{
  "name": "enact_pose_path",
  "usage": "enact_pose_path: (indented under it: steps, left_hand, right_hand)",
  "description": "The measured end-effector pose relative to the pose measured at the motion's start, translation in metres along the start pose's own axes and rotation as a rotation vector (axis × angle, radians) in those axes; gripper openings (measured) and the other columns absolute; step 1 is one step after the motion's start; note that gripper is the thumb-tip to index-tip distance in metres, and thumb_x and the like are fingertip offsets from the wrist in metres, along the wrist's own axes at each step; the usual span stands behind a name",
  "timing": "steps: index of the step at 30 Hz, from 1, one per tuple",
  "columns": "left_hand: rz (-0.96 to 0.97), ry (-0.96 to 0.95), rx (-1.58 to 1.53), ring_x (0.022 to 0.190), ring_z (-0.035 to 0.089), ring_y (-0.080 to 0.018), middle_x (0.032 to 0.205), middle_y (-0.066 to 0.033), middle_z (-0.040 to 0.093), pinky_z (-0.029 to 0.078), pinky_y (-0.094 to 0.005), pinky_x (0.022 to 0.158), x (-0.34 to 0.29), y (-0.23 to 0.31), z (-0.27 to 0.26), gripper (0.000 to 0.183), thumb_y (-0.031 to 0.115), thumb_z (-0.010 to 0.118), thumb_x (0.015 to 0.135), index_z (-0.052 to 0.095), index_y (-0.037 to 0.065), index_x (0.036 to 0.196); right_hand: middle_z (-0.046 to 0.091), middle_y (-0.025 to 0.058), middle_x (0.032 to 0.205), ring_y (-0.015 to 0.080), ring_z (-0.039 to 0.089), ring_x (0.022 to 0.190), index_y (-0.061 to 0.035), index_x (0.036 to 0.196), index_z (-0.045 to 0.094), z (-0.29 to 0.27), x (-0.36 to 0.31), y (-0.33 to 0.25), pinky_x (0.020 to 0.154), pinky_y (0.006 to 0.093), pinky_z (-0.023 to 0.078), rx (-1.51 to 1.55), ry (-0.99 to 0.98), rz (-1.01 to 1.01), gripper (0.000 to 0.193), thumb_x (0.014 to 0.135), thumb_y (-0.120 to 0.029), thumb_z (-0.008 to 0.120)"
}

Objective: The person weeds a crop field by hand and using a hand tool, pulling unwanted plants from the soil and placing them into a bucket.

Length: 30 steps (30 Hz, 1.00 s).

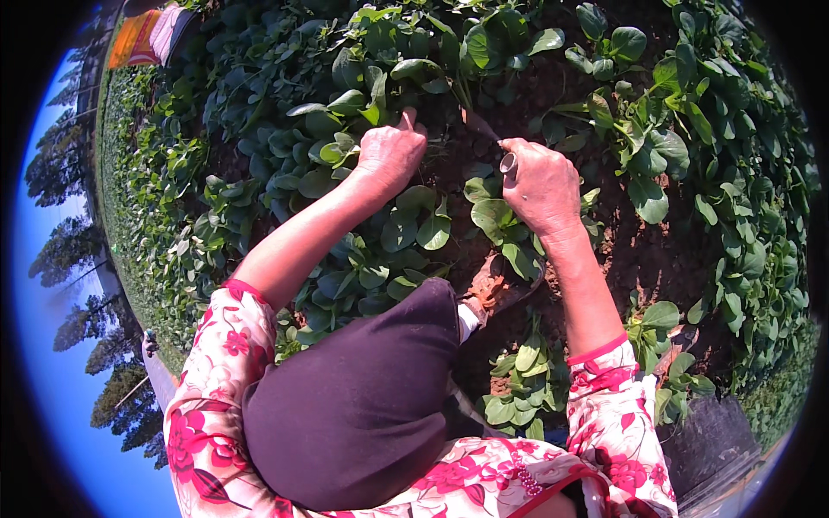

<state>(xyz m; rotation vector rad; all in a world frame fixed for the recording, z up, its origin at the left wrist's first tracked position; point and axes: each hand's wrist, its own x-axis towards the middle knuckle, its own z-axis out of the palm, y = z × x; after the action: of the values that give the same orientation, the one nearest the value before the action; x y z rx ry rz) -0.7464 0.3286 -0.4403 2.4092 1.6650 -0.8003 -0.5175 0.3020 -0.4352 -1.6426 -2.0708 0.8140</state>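
Observation:
My left hand (393, 155) is closed low among the leafy green plants (345, 104), one finger pressed forward; what it holds, if anything, is hidden. To its right, my right hand (546, 188) grips a small hand tool with a narrow metal blade (480, 125). The round end of its handle shows beside my thumb. The blade points forward and left, at the base of a leafy plant (466, 52) growing just beyond both hands. Between my hands lies dark soil with a few low leaves.
My dark-trousered knee (363, 397) is bent below my left arm. A soil-covered shoe (490, 285) stands among the plants. More leafy plants (661, 155) grow on the right beside bare brown soil (622, 250). An orange and white bag-like thing (147, 39) is at the far left.

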Motion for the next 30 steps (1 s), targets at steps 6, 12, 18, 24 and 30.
enact_pose_path:
  steps: [6,12,18,24,30]
  left_hand:
    - [-0.033,0.028,-0.023,0.075,0.070,-0.0306,0.098,-0.0208,0.064,0.056,-0.0407,0.061,0.020,-0.004,-0.002,0.014,0.010,0.062,0.075,0.069,0.004,0.086]
    - [-0.218,0.084,-0.095,0.071,0.068,-0.0328,0.095,-0.0147,0.065,0.056,-0.0411,0.059,0.024,-0.015,-0.001,0.015,0.012,0.060,0.077,0.068,0.006,0.088]
    - [0.158,0.172,-0.036,0.068,0.068,-0.0316,0.103,-0.0134,0.063,0.054,-0.0421,0.056,0.022,-0.008,-0.005,0.013,0.010,0.059,0.075,0.062,0.003,0.086]
    - [0.070,0.128,0.013,0.073,0.069,-0.0309,0.122,-0.0222,0.054,0.056,-0.0406,0.060,0.046,-0.004,-0.010,0.016,0.011,0.059,0.077,0.070,0.004,0.086]
    - [-0.143,0.092,0.034,0.076,0.070,-0.0325,0.109,-0.0216,0.059,0.057,-0.0399,0.062,0.052,-0.008,-0.032,0.019,0.010,0.058,0.082,0.067,0.002,0.097]
  right_hand:
    - [0.065,0.0085,0.076,0.0281,0.067,0.066,-0.0089,0.079,0.059,0.010,0.017,-0.014,0.058,0.0395,0.054,-0.111,-0.035,-0.173,0.016,0.069,-0.016,0.068]
    - [0.068,0.0084,0.083,0.0285,0.067,0.077,-0.0092,0.097,0.066,0.009,0.029,-0.006,0.067,0.0397,0.055,-0.097,0.020,-0.016,0.023,0.075,-0.008,0.064]
    - [0.069,0.0091,0.083,0.0286,0.068,0.079,-0.0089,0.099,0.067,-0.002,0.019,0.001,0.072,0.0386,0.055,-0.003,0.036,0.101,0.026,0.073,-0.004,0.062]
    - [0.068,0.0108,0.083,0.0300,0.067,0.078,-0.0091,0.097,0.067,0.004,0.008,-0.013,0.070,0.0406,0.054,-0.076,-0.056,0.071,0.025,0.073,-0.005,0.063]
    - [0.068,0.0102,0.082,0.0293,0.067,0.076,-0.0088,0.098,0.067,-0.002,0.014,-0.022,0.069,0.0397,0.054,-0.017,0.051,0.053,0.026,0.073,-0.006,0.064]
